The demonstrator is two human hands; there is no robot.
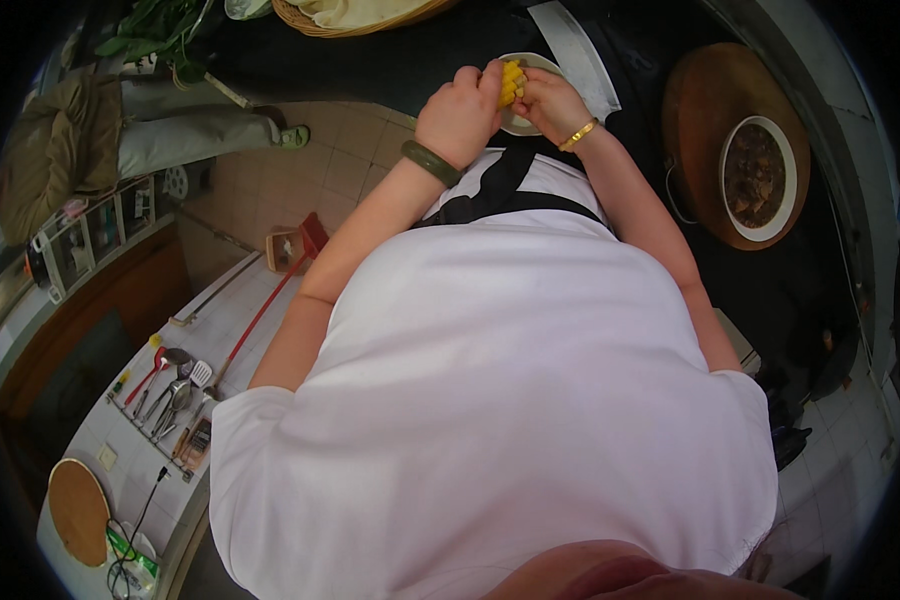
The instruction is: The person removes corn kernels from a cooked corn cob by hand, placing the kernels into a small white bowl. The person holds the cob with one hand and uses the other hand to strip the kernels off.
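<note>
A short piece of yellow corn cob (509,84) is held between both hands, over a white bowl (515,129). My left hand (461,109), with a dark bangle at the wrist, wraps the cob from the left. From the other side, the fingers of my right hand (557,107) press on its kernels; a gold bracelet circles that wrist. Both hands partly hide the bowl, so its contents are hard to make out. Just beyond my right hand lies a cleaver with a broad metal blade (579,56) on the black countertop (360,71).
To the right, a white oval dish (790,169) of brown, chunky food sits on a round wooden board (694,112). A wicker basket (330,31) and leafy greens (157,34) are at the far side. Another person (67,142) stands at left. A red broom (313,236) rests behind my left arm.
</note>
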